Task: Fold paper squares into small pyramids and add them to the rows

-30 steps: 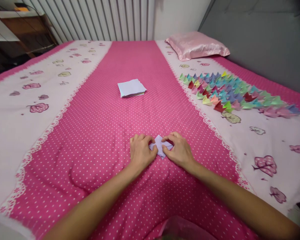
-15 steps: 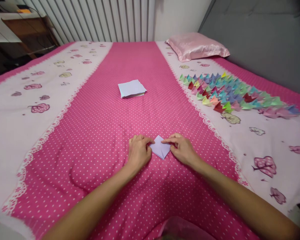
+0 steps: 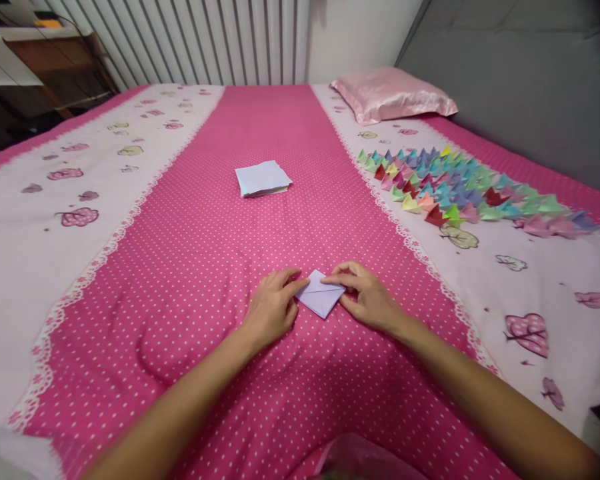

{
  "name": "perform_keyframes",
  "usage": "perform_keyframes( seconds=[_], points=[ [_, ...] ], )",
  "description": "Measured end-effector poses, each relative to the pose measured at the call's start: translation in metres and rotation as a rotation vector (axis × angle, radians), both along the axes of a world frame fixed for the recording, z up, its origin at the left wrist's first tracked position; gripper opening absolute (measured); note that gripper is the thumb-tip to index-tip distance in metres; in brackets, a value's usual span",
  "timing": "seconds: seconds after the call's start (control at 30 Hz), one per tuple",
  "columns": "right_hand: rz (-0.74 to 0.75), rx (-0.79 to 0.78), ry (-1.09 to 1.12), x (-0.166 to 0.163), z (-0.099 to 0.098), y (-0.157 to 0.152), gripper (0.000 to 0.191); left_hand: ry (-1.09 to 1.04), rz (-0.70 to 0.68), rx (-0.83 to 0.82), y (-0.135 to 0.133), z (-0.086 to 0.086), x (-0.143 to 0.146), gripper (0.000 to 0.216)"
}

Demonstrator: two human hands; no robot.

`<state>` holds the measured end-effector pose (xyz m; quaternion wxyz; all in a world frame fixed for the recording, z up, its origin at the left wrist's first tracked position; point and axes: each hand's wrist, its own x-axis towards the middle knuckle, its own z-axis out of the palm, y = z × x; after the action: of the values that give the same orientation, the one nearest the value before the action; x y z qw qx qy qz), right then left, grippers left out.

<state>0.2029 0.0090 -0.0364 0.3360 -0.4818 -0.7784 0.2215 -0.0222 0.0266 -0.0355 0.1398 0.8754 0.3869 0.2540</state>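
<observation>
A small lilac origami paper point(image 3: 321, 298), folded to a diamond with one point towards me, lies on the bedspread. A line runs across its middle and short creases show near the lower point. My left hand point(image 3: 275, 303) grips the paper's left corner between thumb and index finger. At the opposite corner my right hand point(image 3: 364, 293) is closed on the paper, its index finger lying over the upper right edge. Farther off, a stack of square paper sheets point(image 3: 263, 179) rests on the bed, pale lilac on top.
Rows of several folded paper boats point(image 3: 455, 183) in many colours stand to the right on the bedspread point(image 3: 205, 220). Behind them lies a pink satin pillow point(image 3: 393, 95). A grey headboard point(image 3: 530, 80) borders the right side, and a desk point(image 3: 45, 53) stands at the far left.
The lilac paper now looks wider, with a line across its middle showing. My hands have moved slightly apart, the left one outward and down. The stack and boats have stayed put.
</observation>
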Motion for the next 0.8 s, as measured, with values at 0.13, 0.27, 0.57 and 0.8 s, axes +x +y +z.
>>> perform_keyframes(
  seconds=[0.13,0.27,0.57,0.8],
  points=[
    [-0.04,0.068,0.153,-0.006,0.004,-0.002,0.025,-0.106,-0.038,-0.095,0.0,0.007,0.001,0.046],
    [-0.043,-0.124,0.369,-0.012,0.016,-0.009,0.016,-0.379,-0.018,-0.337,-0.004,0.017,0.005,0.028],
    [-0.137,-0.584,0.509,-0.018,0.016,-0.012,0.044,-0.503,0.269,-0.736,-0.007,0.015,0.014,0.032],
    [-0.277,-0.175,-0.022,-0.015,0.014,-0.011,0.038,-0.144,0.303,-0.281,-0.005,0.011,0.015,0.028]
  ],
)
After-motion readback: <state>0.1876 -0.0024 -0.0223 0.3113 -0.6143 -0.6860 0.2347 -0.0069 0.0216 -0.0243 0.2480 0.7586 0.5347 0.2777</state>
